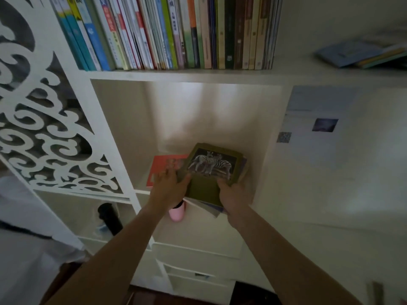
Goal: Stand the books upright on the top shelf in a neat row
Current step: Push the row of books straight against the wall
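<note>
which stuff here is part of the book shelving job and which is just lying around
Job: zebra book on its stack, held by left hand and right hand; red book; upright row on top shelf.
Lying about: pink bottle; black bottle.

Both arms reach forward, left hand (168, 183) and right hand (231, 192) gripping.

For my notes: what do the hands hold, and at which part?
Both hands, left hand and right hand, grip the green zebra book at its near edge, one at each side.
</note>
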A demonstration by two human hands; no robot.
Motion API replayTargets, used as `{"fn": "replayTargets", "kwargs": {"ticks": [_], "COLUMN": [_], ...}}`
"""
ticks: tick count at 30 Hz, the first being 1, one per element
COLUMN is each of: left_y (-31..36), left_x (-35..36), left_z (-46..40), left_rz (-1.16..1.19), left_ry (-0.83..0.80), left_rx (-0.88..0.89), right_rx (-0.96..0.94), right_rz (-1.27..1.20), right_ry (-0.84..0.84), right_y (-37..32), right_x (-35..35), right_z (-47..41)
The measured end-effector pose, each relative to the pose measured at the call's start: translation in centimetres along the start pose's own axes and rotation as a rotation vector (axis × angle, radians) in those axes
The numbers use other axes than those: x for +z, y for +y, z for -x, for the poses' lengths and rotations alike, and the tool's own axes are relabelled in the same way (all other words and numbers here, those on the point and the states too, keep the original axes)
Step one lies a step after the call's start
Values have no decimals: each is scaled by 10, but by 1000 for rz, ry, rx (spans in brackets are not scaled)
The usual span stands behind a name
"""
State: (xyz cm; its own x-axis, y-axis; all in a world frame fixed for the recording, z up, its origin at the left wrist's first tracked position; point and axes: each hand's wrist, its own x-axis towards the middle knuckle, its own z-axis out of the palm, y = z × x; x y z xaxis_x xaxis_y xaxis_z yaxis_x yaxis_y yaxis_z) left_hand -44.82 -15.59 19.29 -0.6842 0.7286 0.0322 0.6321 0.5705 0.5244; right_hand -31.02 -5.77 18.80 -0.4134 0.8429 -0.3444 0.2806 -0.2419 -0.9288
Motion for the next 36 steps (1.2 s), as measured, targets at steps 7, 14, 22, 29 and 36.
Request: {"fn": "replayTargets", "kwargs": {"ticks": [7, 14, 22, 29, 36], "left_y": [-16, -12, 16, 67, 148], "left_x": [-1, -21, -25, 36, 164], "left_z": [13, 45, 130, 220, 239], "left_rz": [337, 1266, 1279, 1082, 88], "left_ry": [38, -96, -333, -15, 162], "left_rx": [-14, -232, -91, -2, 488], "right_rx": [110, 25, -128, -317, -77], "right_rz": [-481, -641, -357, 379, -79], "right_ry": [43, -94, -317, -185, -159], "right_y": [22, 16, 43, 90, 109], "right_x": [0, -27, -80, -148, -216], "right_z": [-14, 33, 102, 117, 115]}}
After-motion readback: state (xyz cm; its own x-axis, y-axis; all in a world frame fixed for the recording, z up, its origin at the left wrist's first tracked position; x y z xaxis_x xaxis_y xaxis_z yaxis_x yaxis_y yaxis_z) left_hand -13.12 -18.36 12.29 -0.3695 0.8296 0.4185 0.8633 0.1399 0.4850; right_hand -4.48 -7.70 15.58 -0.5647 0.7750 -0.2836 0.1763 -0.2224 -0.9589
